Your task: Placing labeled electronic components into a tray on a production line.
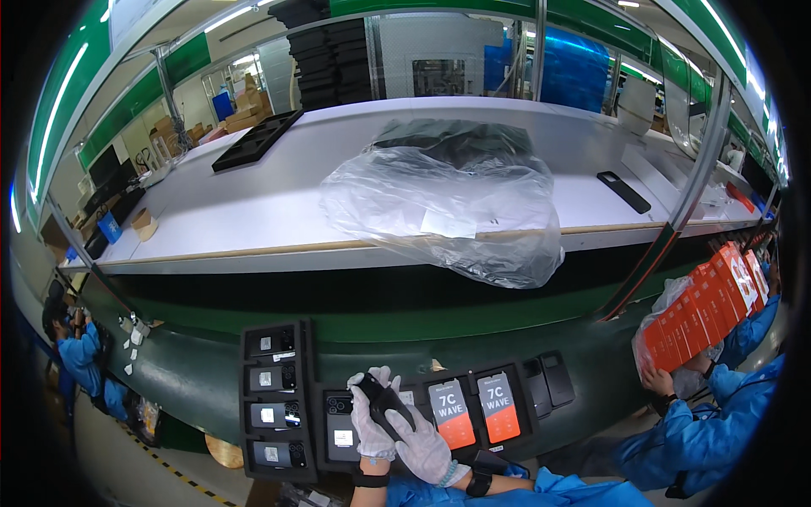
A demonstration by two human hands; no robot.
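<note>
Both my hands wear white gloves and meet over the tray on the green bench. My left hand grips a black phone-shaped piece from the left side. On its right side my right hand has its fingers closed around the lower part. Whether the piece is a bare phone or a case is hidden by the fingers. Beneath the hands, a black tray holds a labelled black phone. Two grey-and-orange flat boxes lie in tray slots to the right of my hands.
A black tray with several phones stands left. Black cases lie right of the boxes. A co-worker's hand holds a row of orange boxes. On the upper shelf rest a clear plastic bag and a black phone case.
</note>
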